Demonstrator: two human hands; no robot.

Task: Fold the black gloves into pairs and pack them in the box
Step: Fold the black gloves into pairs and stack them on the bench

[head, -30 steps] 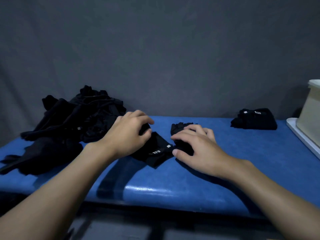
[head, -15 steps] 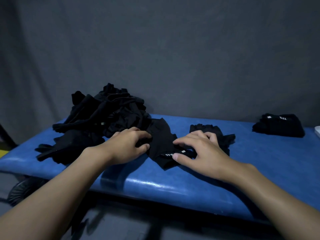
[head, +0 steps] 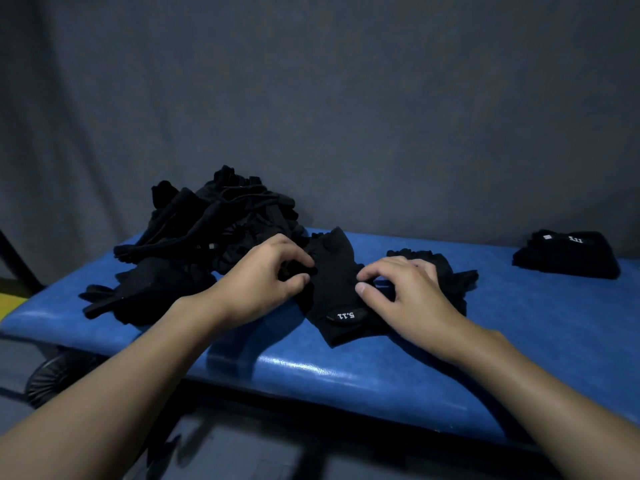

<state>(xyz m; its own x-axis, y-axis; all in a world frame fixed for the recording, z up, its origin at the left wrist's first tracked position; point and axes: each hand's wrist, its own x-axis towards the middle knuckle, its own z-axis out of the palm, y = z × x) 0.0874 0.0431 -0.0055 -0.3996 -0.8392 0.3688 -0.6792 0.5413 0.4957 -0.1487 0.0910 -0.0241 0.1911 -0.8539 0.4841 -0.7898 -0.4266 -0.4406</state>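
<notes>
Lettering in white, "5.11", upside down from this view, marks the cuff tab [head: 346, 315] of a black glove [head: 334, 285] lying flat near the middle of the blue padded worktop [head: 519, 323]. The left hand [head: 256, 282] pinches bunched fabric at the glove's left edge between thumb and fingertips. The right hand [head: 405, 292] pinches its right edge, fingers curled. A second glove [head: 453, 271] lies partly under the right hand, just beside the first. To the left, a loose pile of black gloves [head: 214, 223] is heaped against the grey backdrop [head: 346, 98]. Well apart at the far right sits a folded pair [head: 568, 254], its tab also showing "5.11".
</notes>
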